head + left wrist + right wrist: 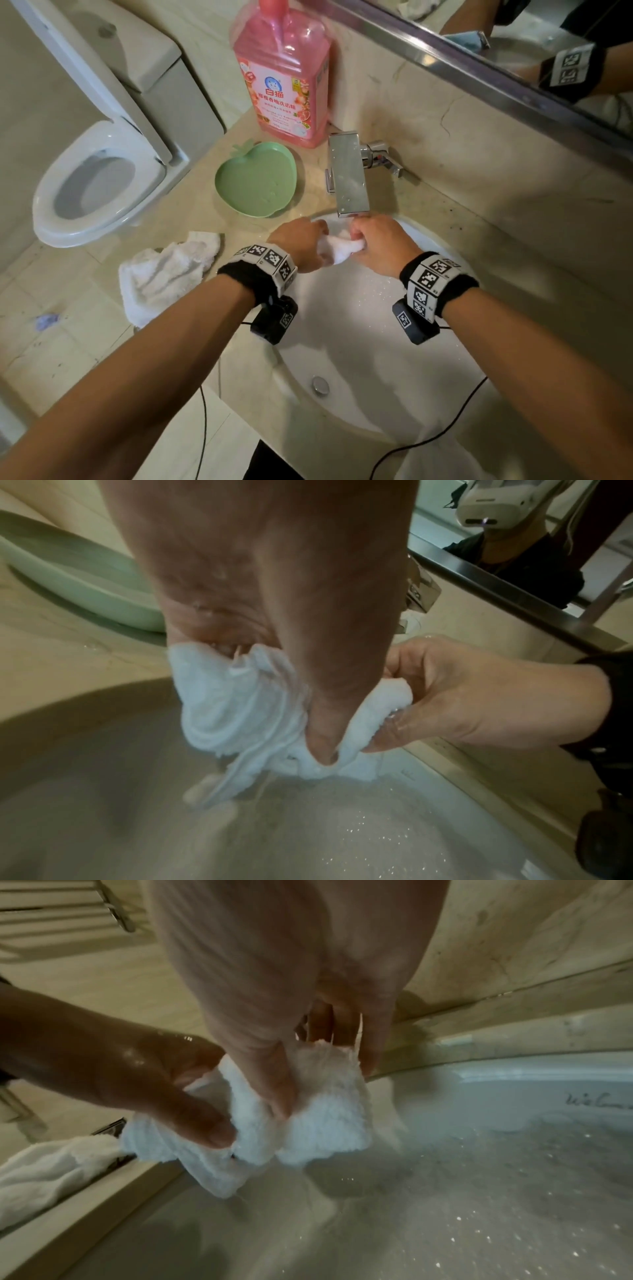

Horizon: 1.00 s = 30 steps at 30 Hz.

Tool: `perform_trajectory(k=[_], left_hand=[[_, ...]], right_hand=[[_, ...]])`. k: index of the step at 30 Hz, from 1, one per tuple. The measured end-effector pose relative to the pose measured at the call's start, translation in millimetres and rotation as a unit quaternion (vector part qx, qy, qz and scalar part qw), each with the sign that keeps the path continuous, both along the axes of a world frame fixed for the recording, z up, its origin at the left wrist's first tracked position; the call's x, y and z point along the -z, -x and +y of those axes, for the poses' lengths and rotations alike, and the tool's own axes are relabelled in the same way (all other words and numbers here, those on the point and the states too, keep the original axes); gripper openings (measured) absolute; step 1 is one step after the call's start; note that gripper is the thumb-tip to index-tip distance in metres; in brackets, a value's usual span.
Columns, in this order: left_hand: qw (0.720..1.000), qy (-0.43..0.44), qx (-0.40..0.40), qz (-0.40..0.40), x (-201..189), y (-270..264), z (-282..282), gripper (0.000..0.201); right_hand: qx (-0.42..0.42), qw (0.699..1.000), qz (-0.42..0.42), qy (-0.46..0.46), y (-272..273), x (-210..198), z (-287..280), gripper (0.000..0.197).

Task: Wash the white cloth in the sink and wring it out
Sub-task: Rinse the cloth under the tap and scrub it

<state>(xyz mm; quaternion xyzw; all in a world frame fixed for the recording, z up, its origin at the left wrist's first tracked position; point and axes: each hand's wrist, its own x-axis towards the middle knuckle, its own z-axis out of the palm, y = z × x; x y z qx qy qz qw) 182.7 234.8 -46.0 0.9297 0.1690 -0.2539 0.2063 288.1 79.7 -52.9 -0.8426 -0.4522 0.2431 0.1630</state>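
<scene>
Both hands are over the back of the round white ceramic sink [359, 342], directly below the spout of the square chrome tap [349, 174]. The left hand [301, 243] has its fingers curled round one end of the small white terry cloth [339, 250]; the left wrist view shows the thumb pressed down into the bunched fabric and the free end trailing toward the basin. The right hand [380, 245] grips the other end, thumb on top and fingers curled beneath, as the right wrist view confirms. The cloth is therefore held clear of the basin floor, bunched between the two fists, which nearly touch. Whether water is running from the tap cannot be told; droplets show on the basin floor and both hands look wet. Judgement: the step in hand is either scrubbing the cloth against itself or the start of wringing, and the close fists favour the latter. The next move calls for opposite twists of the two wrists with both grips kept firm, held over the basin so that run-off drains there. On the beige stone counter [191, 219], a second crumpled white towel [164, 274] lies at the sink's left edge, a green apple-shaped plastic dish [255, 180] sits to the left of the tap, and a pink bottle of detergent [282, 78] stands against the back wall. A white toilet [102, 171] stands beyond the counter's left edge.
</scene>
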Motion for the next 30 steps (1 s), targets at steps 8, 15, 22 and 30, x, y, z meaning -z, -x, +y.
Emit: perform_trajectory(k=[8, 15, 22, 30], left_hand=[[0.998, 0.070, 0.002, 0.004, 4.5, 1.0, -0.6, 0.049], [0.993, 0.044, 0.012, -0.107, 3.7, 5.3, -4.1, 0.040], [0.963, 0.073, -0.022, -0.257, -0.9, 2.0, -7.4, 0.016], [0.981, 0.091, -0.028, -0.170, 2.1, -1.3, -4.1, 0.041]], right_hand=[[0.017, 0.999, -0.036, -0.015, -3.5, -7.4, -7.2, 0.028], [0.024, 1.000, -0.013, -0.001, -1.2, -13.5, -11.5, 0.013], [0.079, 0.997, -0.005, 0.009, -8.4, -18.8, -15.9, 0.021], [0.105, 0.983, 0.108, -0.102, -10.5, -16.4, -14.3, 0.028]])
